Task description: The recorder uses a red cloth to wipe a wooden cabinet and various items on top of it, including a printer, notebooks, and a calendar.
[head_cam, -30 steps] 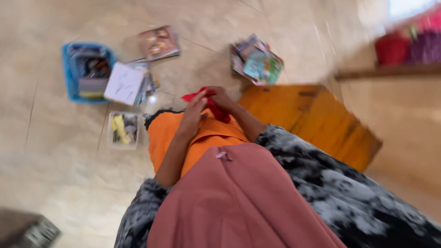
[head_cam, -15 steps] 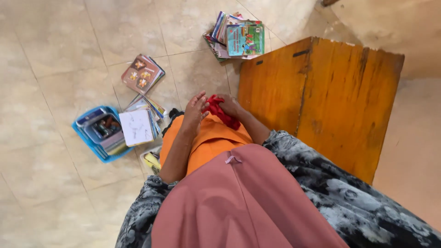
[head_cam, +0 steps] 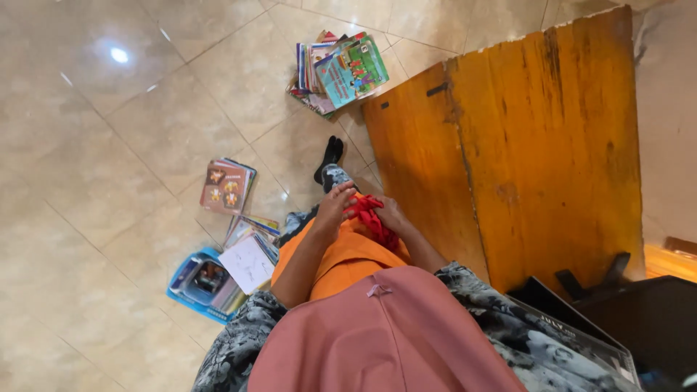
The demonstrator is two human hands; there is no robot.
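Observation:
A small red cloth (head_cam: 372,218) is bunched between my two hands, just above an orange garment (head_cam: 347,255) draped over my front. My left hand (head_cam: 335,209) presses its fingers against the cloth's left side. My right hand (head_cam: 393,215) grips the cloth from the right. Below the hands hang a dusty-pink scarf (head_cam: 377,334) and grey patterned sleeves. My foot in a black sock (head_cam: 330,161) shows on the floor ahead of the hands.
A low orange wooden table (head_cam: 523,138) stands to the right. Book piles lie on the tiled floor: one colourful stack (head_cam: 335,65) ahead, another (head_cam: 227,186) at left, loose papers (head_cam: 249,261) and a blue basket (head_cam: 202,282). A dark box (head_cam: 617,327) sits at lower right.
The view has swung and steadied, so the table now fills the right side and a dark box appears. My hands stay on the red cloth, now lower and closer together.

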